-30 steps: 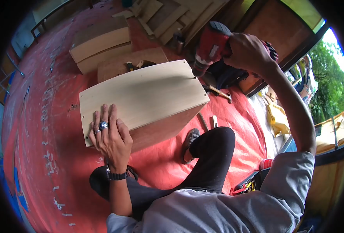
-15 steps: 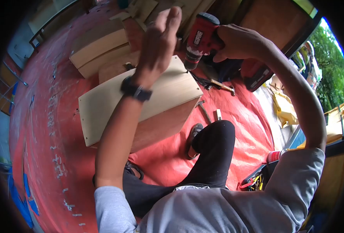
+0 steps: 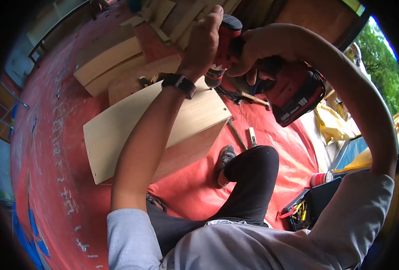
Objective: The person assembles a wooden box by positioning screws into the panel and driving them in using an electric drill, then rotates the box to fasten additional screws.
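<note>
My right hand (image 3: 258, 49) is closed around the grip of a red and black cordless drill (image 3: 225, 49). The battery end, marked 18V, points towards me on the right. The chuck points down at a small screw at the far right corner of a pale wooden box (image 3: 163, 119); the exact contact of the tip is hard to see. My left hand (image 3: 203, 45) is against the left side of the drill body, fingers stretched upward and together. Its thumb is hidden. A dark watch (image 3: 179, 84) circles my left wrist.
Another wooden box (image 3: 109, 60) stands behind on the red floor sheet (image 3: 190, 189). A hammer (image 3: 238, 135) and a small light-coloured piece lie right of the near box. An open toolbox (image 3: 298, 211) and a red-and-white can (image 3: 319, 179) are at lower right. Boards lean at the back.
My left hand has moved right, from in the air to against the drill. The drill has tilted, swinging its battery into fuller view, and the camera view has shifted slightly.
</note>
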Demonstrator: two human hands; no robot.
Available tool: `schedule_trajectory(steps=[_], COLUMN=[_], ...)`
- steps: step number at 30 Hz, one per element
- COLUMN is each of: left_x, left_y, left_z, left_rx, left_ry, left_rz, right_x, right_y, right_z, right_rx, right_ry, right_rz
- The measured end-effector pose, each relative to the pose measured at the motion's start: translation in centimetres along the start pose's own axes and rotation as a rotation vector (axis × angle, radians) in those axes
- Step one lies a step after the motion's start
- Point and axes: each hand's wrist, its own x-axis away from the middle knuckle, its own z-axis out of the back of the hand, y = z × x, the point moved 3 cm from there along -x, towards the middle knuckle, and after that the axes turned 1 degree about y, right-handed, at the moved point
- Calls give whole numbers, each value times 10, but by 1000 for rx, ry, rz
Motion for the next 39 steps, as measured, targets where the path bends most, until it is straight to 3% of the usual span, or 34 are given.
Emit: schedule_trajectory(steps=[2,5,8,9,13,39], left_x=[-1,0,-2,0,2,-1], left_y=[10,13,12,16,21,19], left_z=[8,3,-1,-3,5,8], left_rx=[166,142,184,314,321,348], left_ry=[-109,24,-67,-17,-8,-17], left_rz=[168,-1,201,206,268,278], right_x=[-2,-12,-20,-22,-29,-34], right_y=[-2,4,8,8,4,0], right_z=[-1,-2,5,7,7,12], right_rx=[-29,-99,-60,-23,-90,-32], right_ry=[-64,-155,-177,-172,-110,-155], right_rz=[-86,-183,-183,-209,-318,-349])
